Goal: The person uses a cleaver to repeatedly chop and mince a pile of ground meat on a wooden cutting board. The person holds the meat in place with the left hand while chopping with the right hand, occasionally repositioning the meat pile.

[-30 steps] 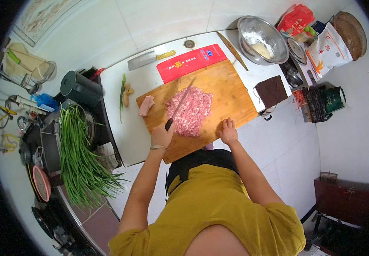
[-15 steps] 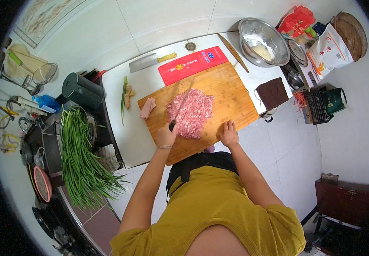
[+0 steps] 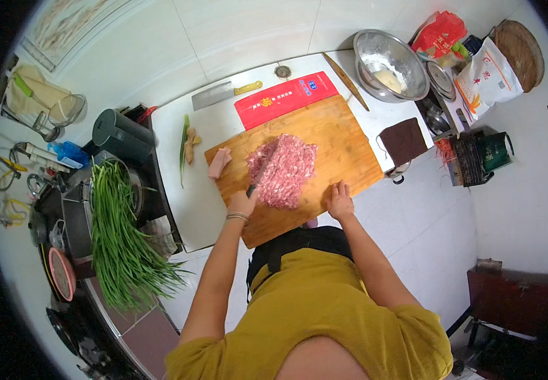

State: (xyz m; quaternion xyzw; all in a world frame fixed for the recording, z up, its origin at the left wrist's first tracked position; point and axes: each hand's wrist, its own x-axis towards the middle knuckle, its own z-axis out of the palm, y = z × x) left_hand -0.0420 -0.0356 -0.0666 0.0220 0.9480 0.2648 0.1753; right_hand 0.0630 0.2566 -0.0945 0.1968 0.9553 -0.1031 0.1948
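Note:
My left hand (image 3: pixel 242 204) is closed round the black handle of a knife (image 3: pixel 262 172), whose blade lies over the left part of a pile of minced meat (image 3: pixel 295 170). The pink, finely chopped pile spreads over the middle of a wooden cutting board (image 3: pixel 343 136). Flat on the board's near right edge rests my right hand (image 3: pixel 340 202), fingers stretched out and holding nothing. A small pale pink chunk of meat (image 3: pixel 220 163) sits at the board's left side, apart from the pile.
Behind the board lie a cleaver (image 3: pixel 212 95) and a red packet (image 3: pixel 285 99). Ginger (image 3: pixel 189 147) and a green onion (image 3: pixel 182 158) are at left. A steel bowl (image 3: pixel 388 60) with dough stands back right. Long green chives (image 3: pixel 119 234) cover the stove side.
My left hand has shifted slightly left and toward me, and the knife has moved with it across the mince. My right hand stays on the board's edge.

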